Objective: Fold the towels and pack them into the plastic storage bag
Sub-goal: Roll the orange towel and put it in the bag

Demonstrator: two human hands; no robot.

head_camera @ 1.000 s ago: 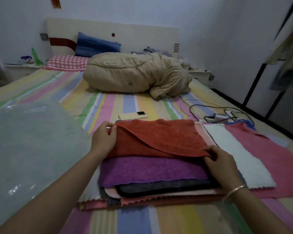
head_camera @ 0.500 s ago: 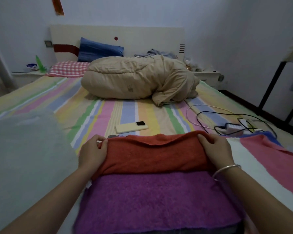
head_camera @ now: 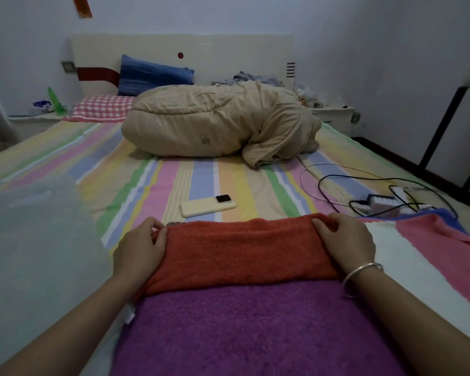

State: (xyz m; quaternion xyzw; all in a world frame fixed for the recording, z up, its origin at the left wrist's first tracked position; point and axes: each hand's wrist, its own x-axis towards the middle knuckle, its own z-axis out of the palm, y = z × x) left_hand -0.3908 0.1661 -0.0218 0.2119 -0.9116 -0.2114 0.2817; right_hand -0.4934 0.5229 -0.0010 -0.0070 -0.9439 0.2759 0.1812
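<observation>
Pinching each far corner of the folded orange terry towel, left hand and right hand held its edges aligned atop the purple towel.

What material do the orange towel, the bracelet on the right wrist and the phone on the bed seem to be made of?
Orange towel: looks like terry cloth, matte, with a fuzzy looped surface.
Bracelet: apparently silver-coloured metal, smooth, with a bright shine on its rim.
Phone: its pale yellow back looks smooth and matte, probably plastic or a case; the look leaves it open.
</observation>
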